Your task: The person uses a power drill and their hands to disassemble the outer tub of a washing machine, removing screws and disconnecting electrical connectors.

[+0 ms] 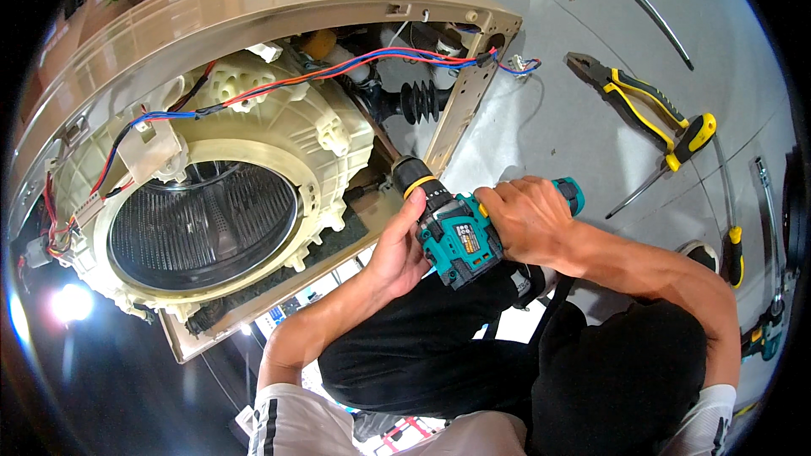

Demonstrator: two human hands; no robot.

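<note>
A teal and black cordless drill [463, 247] is held in both my hands, its chuck end [411, 173] pointing up and left at the frame of an opened washing machine [443, 131]. My right hand [532, 218] is closed around the drill's grip. My left hand [397, 247] cups the front of the body, thumb along the collar. Whether the tip touches the frame cannot be told. Left of the drill sit the machine's cream plastic tub [342, 148] and metal drum [203, 219]. A red and blue wire bundle [296, 78] crosses above the tub, its loose connectors over the frame corner.
Combination pliers [629, 101] and a short screwdriver [688, 143] lie on the grey tiled floor [541, 17]. Longer screwdrivers [655, 17] [735, 257] lie beyond and to the right. Near the right rim are a metal rod tool [769, 219] and another teal power tool [763, 336].
</note>
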